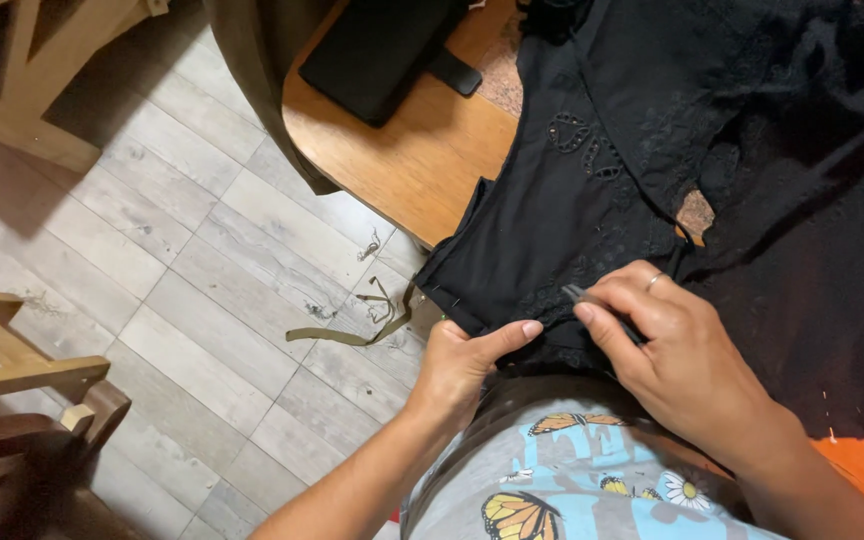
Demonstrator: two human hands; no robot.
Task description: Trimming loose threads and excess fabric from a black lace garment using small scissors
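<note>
A black garment (652,150) with eyelet embroidery lies over a wooden table (422,150) and hangs off its near edge. My left hand (462,365) pinches the folded lower hem of the garment, thumb on top. My right hand (672,350), with a ring on one finger, holds a thin dark tool (592,300) against the fabric just right of the left thumb. What kind of tool it is cannot be made out. Pins show along the hem at the left corner.
A black padded case (382,50) lies at the table's far side. An olive fabric strip (352,330) and thread scraps lie on the grey plank floor. Wooden chair parts (22,400) stand at the lower left, another wooden frame (22,90) at the upper left.
</note>
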